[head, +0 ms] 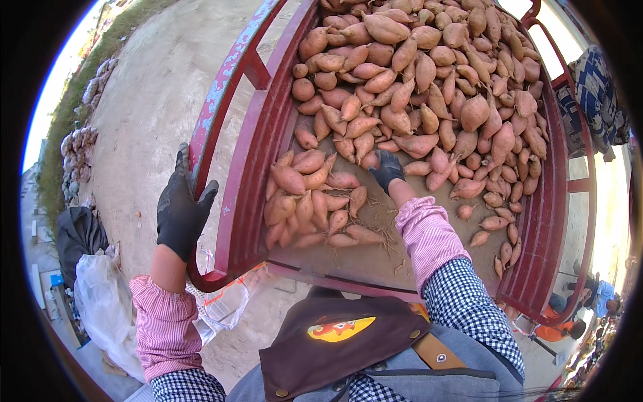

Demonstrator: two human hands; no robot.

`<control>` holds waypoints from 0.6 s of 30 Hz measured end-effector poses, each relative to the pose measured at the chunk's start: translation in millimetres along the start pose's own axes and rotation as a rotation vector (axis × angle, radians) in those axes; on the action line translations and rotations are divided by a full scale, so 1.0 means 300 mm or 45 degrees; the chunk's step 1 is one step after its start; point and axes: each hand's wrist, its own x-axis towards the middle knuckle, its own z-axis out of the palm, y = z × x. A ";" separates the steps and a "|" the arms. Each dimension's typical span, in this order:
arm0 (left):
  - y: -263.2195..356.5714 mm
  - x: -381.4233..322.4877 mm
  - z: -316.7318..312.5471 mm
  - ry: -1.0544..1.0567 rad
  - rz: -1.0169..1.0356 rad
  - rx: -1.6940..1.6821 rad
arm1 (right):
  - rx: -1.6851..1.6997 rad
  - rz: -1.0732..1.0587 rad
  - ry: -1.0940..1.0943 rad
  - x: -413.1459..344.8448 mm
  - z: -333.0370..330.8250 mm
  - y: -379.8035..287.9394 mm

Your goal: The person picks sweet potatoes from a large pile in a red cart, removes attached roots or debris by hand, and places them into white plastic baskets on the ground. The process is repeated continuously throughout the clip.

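My left hand (pixel 185 206), in a black glove, rests against the red side rail (pixel 223 95) of a cargo bed. Its fingers lie straight on the outer side and the thumb stands apart on the inner side. Inside the bed, my right hand (pixel 388 172), also gloved in black, is closed around a sweet potato (pixel 370 160), partly hidden by the fingers. That hand is at the near edge of a large heap of sweet potatoes (pixel 397 120). A smaller pile of sweet potatoes (pixel 304 201) sits left of it, in the near left corner.
Thin roots litter the bed floor (pixel 371 261). A red side wall (pixel 537 231) bounds the right. Patterned cloth (pixel 595 95) hangs over the right rail. Filled bags (pixel 79 151) and clear plastic sheeting (pixel 103 301) lie on the ground at left. People (pixel 562 329) are at lower right.
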 end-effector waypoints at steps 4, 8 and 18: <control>0.002 -0.006 0.002 -0.019 -0.076 0.025 | 0.101 0.393 -0.402 0.078 -0.082 -0.149; -0.014 0.001 0.019 -0.043 -0.114 -0.001 | -0.082 0.203 -0.345 -0.072 0.018 -0.071; -0.018 -0.016 0.028 0.014 -0.097 -0.077 | -0.277 -0.114 0.364 -0.042 -0.270 0.154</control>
